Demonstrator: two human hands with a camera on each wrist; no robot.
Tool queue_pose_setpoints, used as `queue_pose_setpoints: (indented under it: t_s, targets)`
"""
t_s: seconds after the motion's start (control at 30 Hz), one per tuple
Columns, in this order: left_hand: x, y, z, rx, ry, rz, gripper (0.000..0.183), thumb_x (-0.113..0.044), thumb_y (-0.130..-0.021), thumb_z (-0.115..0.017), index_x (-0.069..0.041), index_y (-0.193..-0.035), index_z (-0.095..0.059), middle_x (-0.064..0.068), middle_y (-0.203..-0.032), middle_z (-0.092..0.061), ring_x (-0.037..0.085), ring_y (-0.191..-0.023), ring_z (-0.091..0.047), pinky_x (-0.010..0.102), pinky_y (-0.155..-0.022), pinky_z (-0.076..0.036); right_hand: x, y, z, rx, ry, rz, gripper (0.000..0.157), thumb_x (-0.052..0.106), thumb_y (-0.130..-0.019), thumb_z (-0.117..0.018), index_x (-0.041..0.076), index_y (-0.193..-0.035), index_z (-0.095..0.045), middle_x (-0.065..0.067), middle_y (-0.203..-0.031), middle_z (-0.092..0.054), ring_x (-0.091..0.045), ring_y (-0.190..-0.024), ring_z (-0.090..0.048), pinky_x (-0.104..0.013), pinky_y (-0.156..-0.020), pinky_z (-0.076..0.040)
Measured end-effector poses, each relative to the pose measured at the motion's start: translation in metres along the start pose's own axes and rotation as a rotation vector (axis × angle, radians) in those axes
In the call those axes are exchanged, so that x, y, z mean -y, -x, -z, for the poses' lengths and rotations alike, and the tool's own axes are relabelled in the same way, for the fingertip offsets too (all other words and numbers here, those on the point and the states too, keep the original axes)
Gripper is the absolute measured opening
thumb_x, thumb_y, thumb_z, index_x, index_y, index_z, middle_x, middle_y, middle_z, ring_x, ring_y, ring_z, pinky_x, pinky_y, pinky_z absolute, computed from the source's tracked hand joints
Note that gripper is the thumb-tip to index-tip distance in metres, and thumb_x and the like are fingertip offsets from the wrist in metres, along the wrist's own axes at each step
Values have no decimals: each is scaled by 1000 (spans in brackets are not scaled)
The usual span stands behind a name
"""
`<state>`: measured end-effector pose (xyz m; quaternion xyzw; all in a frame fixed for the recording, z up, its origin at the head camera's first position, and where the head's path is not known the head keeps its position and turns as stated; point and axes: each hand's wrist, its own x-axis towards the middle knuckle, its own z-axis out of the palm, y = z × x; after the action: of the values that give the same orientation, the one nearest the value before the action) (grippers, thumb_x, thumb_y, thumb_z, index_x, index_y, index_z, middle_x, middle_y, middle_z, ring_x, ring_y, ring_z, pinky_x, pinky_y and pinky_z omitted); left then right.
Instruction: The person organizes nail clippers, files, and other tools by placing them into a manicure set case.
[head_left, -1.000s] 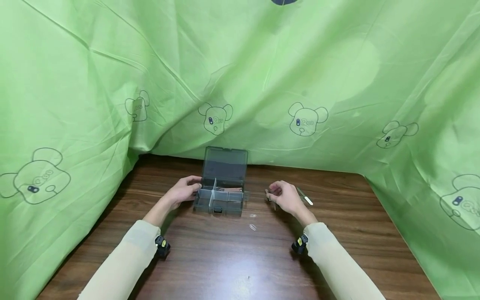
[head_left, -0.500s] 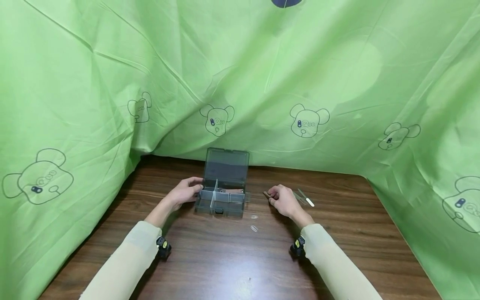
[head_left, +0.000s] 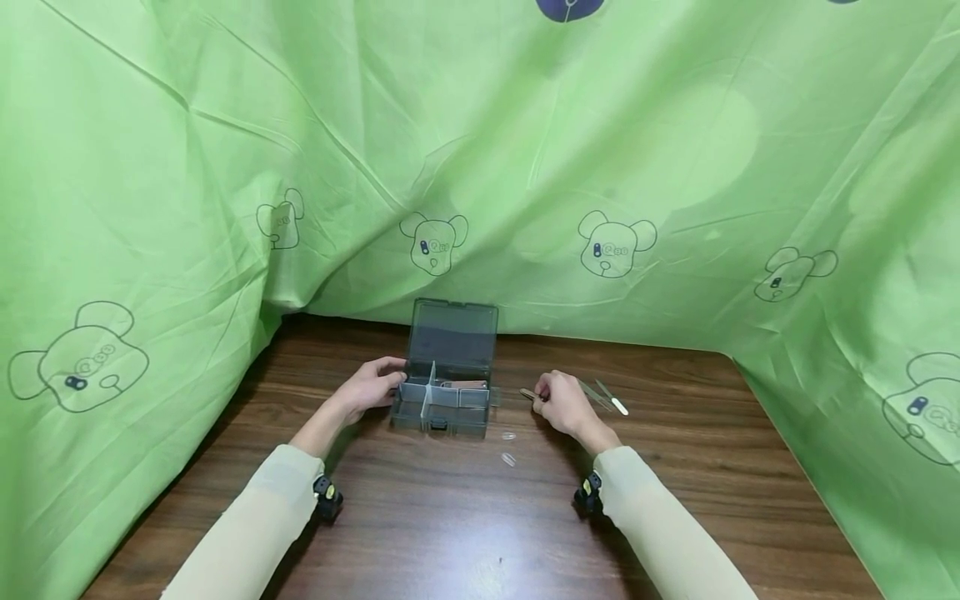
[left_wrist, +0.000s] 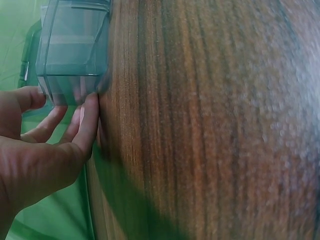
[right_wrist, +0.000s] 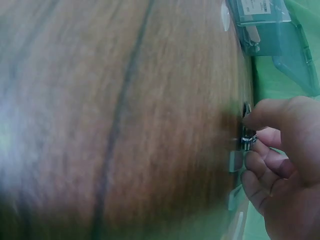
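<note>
Watch the two clear bits (head_left: pixel 508 459) near the box's (head_left: pixel 462 429) front corner; don't brush them. Your right hand (head_left: pixel 567 404) pinches a small brown tool (head_left: pixel 527 393) right of the box; squeeze gently. A white-ended stick (head_left: pixel 618 406) lies just beside (don't knock it). Your left hand (head_left: pixel 367 386) grips the box's side, its lid (head_left: pixel 453 332) up behind.

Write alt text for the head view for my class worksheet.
A left hand holds an open, divided box on a wooden table while the right hand pinches a small item. Two clear pieces lie nearby; a green curtain hangs behind.
</note>
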<state>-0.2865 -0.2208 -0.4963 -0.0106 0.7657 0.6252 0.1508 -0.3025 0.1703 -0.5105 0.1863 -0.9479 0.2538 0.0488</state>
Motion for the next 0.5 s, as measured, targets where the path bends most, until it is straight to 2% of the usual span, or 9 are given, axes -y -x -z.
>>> queue_pose_setpoints:
  t_s: [0.27,0.5]
  targets:
    - [2,-1,1,2,-3,1,50,-12,-110,-52,2,-157,-41,29,-146,-51,39,-133,-56,54,-113,-49,2,-1,-2,25,-13,17,11,4,-84,-77,7,-91,-69,-2,-89,-62,-17,-81,-60,-34,-76,-55]
    - [2,-1,1,3,-20,7,50,-13,-110,-52,1,-157,-42,27,-145,-52,37,-132,-57,53,-111,-51,8,-4,8,-9,-71,36,9,4,-86,-77,7,-92,-71,-1,-89,-63,-14,-79,-61,-33,-74,-55]
